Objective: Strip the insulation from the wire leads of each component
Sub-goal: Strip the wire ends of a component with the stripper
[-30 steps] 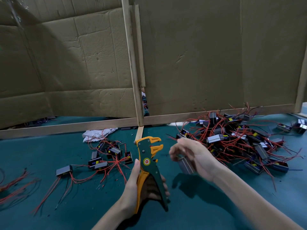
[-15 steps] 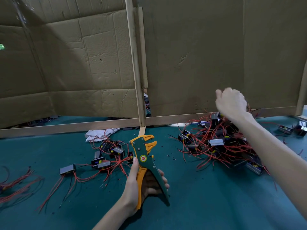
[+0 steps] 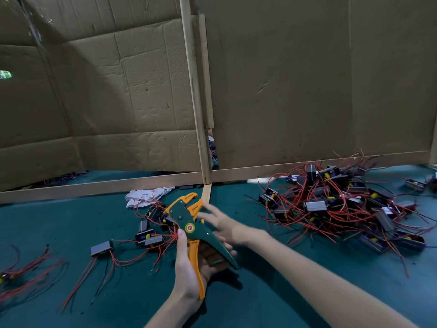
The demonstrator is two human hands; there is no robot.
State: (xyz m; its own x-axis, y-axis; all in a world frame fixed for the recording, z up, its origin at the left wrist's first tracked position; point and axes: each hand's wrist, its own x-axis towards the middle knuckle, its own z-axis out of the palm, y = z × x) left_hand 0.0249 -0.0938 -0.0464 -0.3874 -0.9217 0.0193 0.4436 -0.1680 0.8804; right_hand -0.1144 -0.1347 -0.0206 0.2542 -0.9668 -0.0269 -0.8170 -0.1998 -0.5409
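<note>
The wire stripper (image 3: pixel 189 227) is gripped by its handles in the left hand (image 3: pixel 188 278), the right hand (image 3: pixel 222 224) is spread empty beside its head, and the light components (image 3: pixel 315 205), heaped at two o'clock, are judged best taken by the stiff body, not the limp red leads (image 3: pixel 354 217).

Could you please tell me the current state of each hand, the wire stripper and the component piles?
wire stripper: held above the table, handles unsqueezed
left hand: grips the wire stripper's handles
right hand: fingers spread, holding nothing, blurred
large component pile: heaped at right, leads tangled
small component pile: scattered left of the stripper
white cloth: crumpled
</note>
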